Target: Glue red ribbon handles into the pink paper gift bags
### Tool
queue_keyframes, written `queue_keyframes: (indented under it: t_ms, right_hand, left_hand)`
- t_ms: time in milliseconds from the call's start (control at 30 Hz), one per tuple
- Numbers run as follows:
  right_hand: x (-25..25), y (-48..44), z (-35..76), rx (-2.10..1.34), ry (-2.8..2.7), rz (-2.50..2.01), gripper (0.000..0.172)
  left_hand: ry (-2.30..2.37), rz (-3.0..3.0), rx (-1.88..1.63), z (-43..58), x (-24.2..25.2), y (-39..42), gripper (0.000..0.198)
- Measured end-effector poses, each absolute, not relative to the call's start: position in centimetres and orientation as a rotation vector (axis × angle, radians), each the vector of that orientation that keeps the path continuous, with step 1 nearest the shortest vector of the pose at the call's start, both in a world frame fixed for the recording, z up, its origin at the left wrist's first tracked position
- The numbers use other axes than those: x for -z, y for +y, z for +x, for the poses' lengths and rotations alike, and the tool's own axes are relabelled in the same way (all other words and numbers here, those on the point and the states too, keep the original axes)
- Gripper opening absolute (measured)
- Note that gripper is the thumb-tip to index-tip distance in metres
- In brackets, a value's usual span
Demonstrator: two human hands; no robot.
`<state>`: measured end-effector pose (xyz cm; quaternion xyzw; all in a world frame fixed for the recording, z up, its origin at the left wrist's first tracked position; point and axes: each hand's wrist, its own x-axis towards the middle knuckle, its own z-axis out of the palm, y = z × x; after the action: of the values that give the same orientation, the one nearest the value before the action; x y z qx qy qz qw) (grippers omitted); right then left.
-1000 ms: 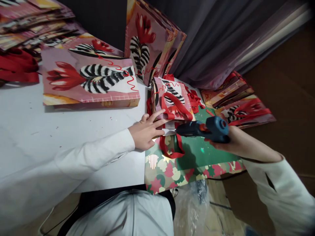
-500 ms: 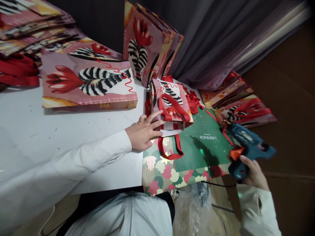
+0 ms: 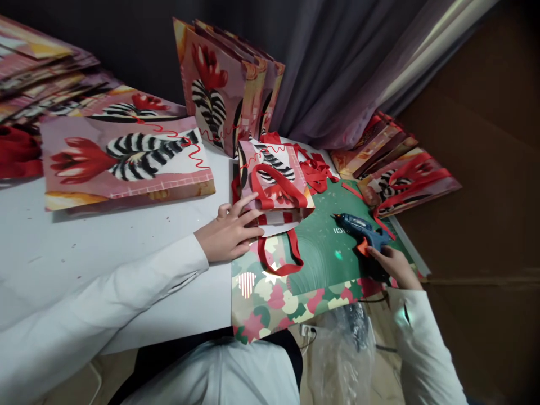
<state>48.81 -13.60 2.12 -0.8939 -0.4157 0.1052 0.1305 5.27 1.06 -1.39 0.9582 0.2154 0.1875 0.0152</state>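
Note:
My left hand [image 3: 228, 232] lies with its fingers spread at the mouth of a small pink paper bag [image 3: 276, 194], touching its near edge. The bag rests flat, printed with a red tulip and black-and-white stripes. One red ribbon handle [image 3: 283, 185] curls over its upper face, and another red ribbon handle [image 3: 280, 270] loops out toward me. To the right, my right hand [image 3: 393, 261] is closed around the handle of a blue glue gun [image 3: 358, 225] with an orange trigger. Its nozzle points left, low over the green printed sheet [image 3: 320, 247].
A larger pink bag [image 3: 126, 163] lies at left beside red ribbon [image 3: 17, 152] and stacked bags [image 3: 37, 67]. Several bags [image 3: 219, 84] stand at the back. More bags with ribbons [image 3: 405, 174] lean at right, near a loose ribbon heap [image 3: 316, 169] and brown cardboard [image 3: 476, 197].
My right hand has brought the glue gun left and down toward the green sheet. The view has shifted slightly, while my left hand stays at the bag's edge.

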Motion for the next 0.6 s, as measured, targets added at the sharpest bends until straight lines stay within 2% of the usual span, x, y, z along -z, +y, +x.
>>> queue_keyframes:
  t_ms: [100,167,267,367,433,567,600]
  right_hand:
    - [-2.8,-13.0,45.6,0.274,-1.386,-2.634,0.027]
    - [-3.4,-12.1,42.2,0.428,-1.565,-2.358,0.024]
    - [-4.1,-10.0,36.8,0.061,-2.011,-1.928,0.024]
    - [-3.8,-8.0,33.2,-0.092,-2.246,-1.898,0.020]
    - [-3.2,-7.1,32.2,-0.088,-2.191,-1.949,0.013]
    - [-1.6,-5.7,32.6,-0.071,-1.862,-1.895,0.011]
    - [-1.3,-5.3,32.8,-0.123,-1.797,-1.853,0.016]
  left_hand:
    - [0.670,2.997,-0.583,5.3,1.5,1.1,0.028]
    - [0.681,2.989,-0.597,5.3,1.6,1.2,0.027]
    - [0.704,2.967,-0.640,5.4,1.9,1.0,0.027]
    - [0.753,2.964,-0.739,5.7,2.1,0.6,0.025]
    - [0.820,2.976,-0.820,6.0,2.0,0.4,0.022]
    - [0.943,3.055,-0.879,6.6,1.7,0.2,0.023]
    - [0.953,3.084,-0.869,6.7,1.6,0.3,0.024]
